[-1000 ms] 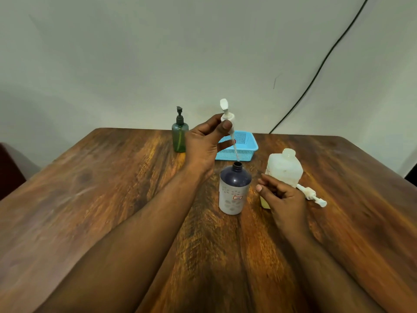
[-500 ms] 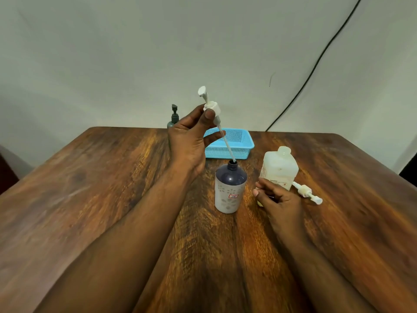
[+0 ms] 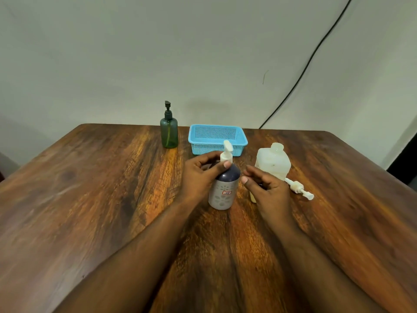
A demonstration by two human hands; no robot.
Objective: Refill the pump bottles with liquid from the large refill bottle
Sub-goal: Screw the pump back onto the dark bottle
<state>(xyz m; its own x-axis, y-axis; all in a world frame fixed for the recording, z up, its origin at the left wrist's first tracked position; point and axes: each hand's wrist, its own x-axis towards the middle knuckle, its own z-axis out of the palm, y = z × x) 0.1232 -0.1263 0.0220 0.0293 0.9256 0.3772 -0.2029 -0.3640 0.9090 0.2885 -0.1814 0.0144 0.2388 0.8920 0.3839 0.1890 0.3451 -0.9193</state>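
Your left hand (image 3: 199, 175) pinches the white pump (image 3: 226, 153) seated on the purple bottle (image 3: 223, 190), mid-counter (image 3: 90, 199). Right hand (image 3: 266, 190) loose, holding nothing, fronting the refill bottle (image 3: 273, 162).

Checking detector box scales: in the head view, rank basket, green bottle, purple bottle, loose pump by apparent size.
1. Basket
2. Purple bottle, partly covered by the left hand; nearer the camera, so its lead over the next is unsure
3. Green bottle
4. Loose pump
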